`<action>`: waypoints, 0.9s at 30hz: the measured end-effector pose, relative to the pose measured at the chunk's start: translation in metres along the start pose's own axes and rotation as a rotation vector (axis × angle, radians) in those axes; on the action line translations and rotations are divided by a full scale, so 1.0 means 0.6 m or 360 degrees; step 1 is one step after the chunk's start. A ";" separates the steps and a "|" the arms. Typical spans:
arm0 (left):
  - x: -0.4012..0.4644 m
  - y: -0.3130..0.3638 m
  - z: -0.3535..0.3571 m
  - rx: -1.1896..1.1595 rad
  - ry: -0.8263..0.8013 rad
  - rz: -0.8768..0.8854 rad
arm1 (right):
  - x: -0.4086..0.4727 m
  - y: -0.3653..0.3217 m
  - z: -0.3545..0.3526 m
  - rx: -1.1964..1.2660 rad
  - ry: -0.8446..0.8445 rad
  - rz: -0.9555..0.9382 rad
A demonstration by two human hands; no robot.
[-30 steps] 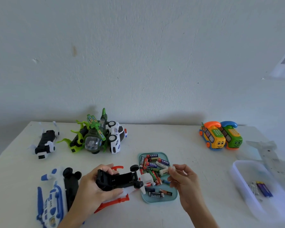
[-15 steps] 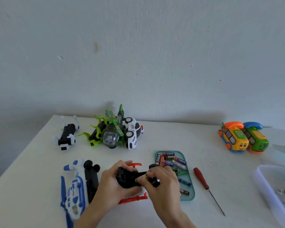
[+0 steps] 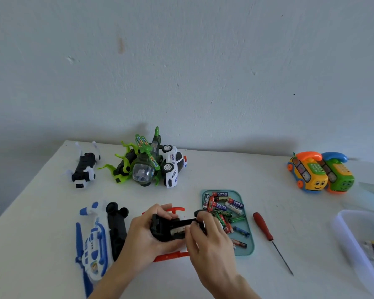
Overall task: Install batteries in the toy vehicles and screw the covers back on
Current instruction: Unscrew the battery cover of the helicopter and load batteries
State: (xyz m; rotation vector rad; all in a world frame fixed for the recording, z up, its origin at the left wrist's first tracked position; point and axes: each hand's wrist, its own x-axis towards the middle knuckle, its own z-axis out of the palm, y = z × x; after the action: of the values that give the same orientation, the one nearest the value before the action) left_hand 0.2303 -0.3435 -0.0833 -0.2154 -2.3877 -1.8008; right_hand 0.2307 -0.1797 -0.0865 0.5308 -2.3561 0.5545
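Basically, scene: white table (image 3: pixel 203 169) against a plain wall, toys and batteries spread on it.
Left hand: left hand (image 3: pixel 147 238) curled round the black underside of an upturned toy car (image 3: pixel 164 228), thumb along its near edge, fingers over the far edge.
Right hand: right hand (image 3: pixel 207 240) fingers bent, pinching/pressing a white battery (image 3: pixel 178 231) lying in the car's open battery bay; printed label faces up.
Toy car: held just above the table near the front edge, belly up, red trim (image 3: pixel 171 256) showing below the hands, one black wheel (image 3: pixel 198 213) at its right end.
Battery tray: teal tray (image 3: pixel 249 247) just right of the hands, loose AA batteries (image 3: pixel 222 203) piled inside, mixed red, green, blue, white.
Screwdriver: red-handled screwdriver (image 3: pixel 262 226) flat on the table right of the tray, tip pointing toward the front edge.
Left side: blue-white toy plane (image 3: pixel 93 240) lying beside a black chassis piece (image 3: pixel 117 229); farther back a black-white toy (image 3: pixel 84 167).
Back centre: green toy helicopter (image 3: pixel 143 167) touching a white police car (image 3: pixel 174 167) tipped on its side.
Back right: orange-yellow toy phone car (image 3: pixel 309 173) touching a green one (image 3: pixel 338 175).
Right edge: clear plastic bin (image 3: pixel 350 238), blurred small items inside, cannot tell what.
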 end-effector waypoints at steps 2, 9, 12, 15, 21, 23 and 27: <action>0.000 0.001 0.000 -0.0014 -0.0002 0.0012 | 0.001 -0.001 -0.002 -0.0048 0.0000 -0.0101; 0.000 0.002 0.002 0.0005 -0.0005 0.0008 | -0.004 0.009 -0.001 -0.0013 -0.0155 -0.0107; -0.001 0.003 0.003 0.0018 0.0003 -0.0022 | -0.001 0.008 -0.004 0.0032 -0.0338 -0.0091; 0.002 0.007 0.001 0.0029 -0.0001 -0.0049 | 0.008 0.013 -0.019 0.0201 -0.0596 0.0049; 0.006 0.006 0.000 -0.0019 -0.0011 -0.0145 | 0.035 0.075 -0.044 0.1107 -0.0111 0.0888; 0.005 0.004 0.001 -0.0037 -0.0003 -0.0144 | 0.043 0.119 -0.036 0.0835 -0.0166 0.1090; 0.005 0.005 0.000 -0.0049 -0.0001 -0.0142 | 0.039 0.193 -0.018 0.0142 -0.0671 0.1113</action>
State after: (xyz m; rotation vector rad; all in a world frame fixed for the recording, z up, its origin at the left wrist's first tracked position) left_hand 0.2278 -0.3428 -0.0798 -0.1143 -2.4081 -1.8766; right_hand 0.1614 -0.0835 -0.0918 -0.1922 -2.9237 0.9297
